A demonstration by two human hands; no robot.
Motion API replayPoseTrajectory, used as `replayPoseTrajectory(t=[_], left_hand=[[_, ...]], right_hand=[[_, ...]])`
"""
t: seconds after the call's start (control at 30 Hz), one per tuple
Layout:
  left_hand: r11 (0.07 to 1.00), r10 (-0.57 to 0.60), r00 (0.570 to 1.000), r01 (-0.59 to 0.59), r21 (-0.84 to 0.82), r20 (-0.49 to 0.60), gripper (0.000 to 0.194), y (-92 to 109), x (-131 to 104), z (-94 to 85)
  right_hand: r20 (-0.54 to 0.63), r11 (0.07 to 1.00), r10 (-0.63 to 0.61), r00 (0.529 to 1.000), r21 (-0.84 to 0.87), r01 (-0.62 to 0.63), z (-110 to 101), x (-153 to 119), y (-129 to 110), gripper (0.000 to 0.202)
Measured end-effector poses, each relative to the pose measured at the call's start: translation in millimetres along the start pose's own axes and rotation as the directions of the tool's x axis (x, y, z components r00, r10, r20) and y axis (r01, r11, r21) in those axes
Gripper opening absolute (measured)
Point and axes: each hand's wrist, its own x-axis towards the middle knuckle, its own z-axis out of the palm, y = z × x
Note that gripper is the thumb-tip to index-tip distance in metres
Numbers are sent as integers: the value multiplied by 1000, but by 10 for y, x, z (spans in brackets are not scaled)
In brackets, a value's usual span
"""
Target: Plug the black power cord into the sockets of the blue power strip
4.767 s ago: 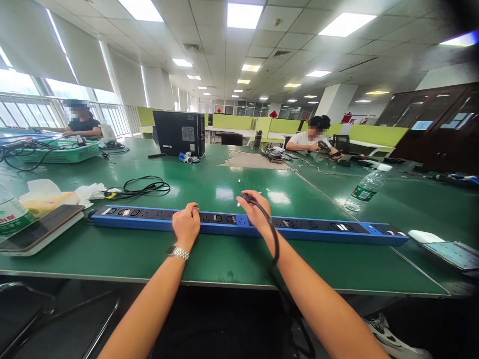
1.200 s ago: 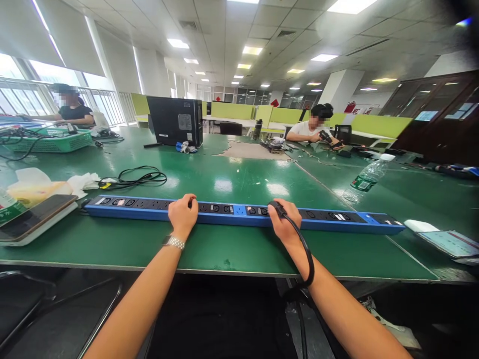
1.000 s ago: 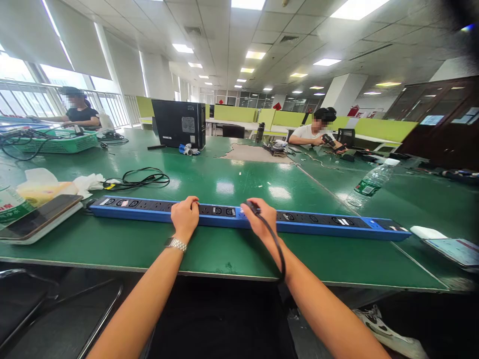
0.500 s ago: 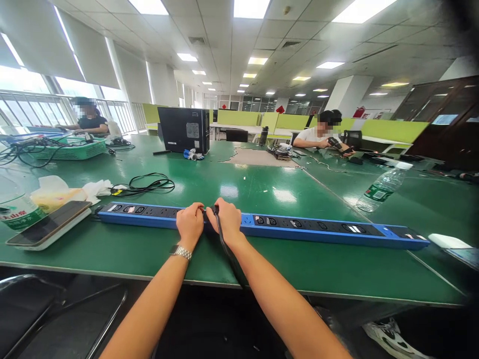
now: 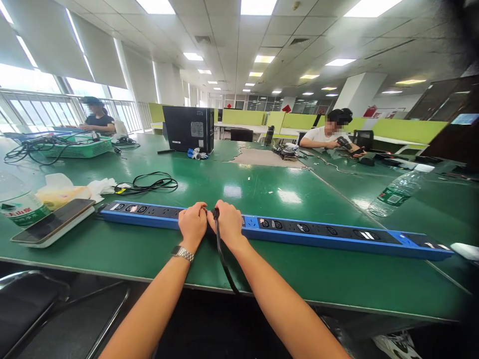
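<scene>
Where office lights gleam, a green table (image 5: 149,259) spreads wide.

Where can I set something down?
Bare table shows between power strip and near edge, right of the right forearm, and past the strip, between coiled cable and right bottle, bar scraps. Crowded: near left, phone and left bottle; mid-strip, left hand beside right hand.

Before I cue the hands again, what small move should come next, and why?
I'd tilt the right hand slightly without letting go of the black cable. Its fingers seem to hide the cable's end and the part of the blue power strip beneath, close beside the left hand, so alignment can't be judged.
</scene>
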Motion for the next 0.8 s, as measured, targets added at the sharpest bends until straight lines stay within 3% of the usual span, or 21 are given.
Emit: replayPoseTrajectory(t=[0.8], left_hand=[[1000,-8,1000,8,-10,17,28,10,-1,-39]], right_hand=[[-63,998,15,998,60,-11,125,-44,60,24]])
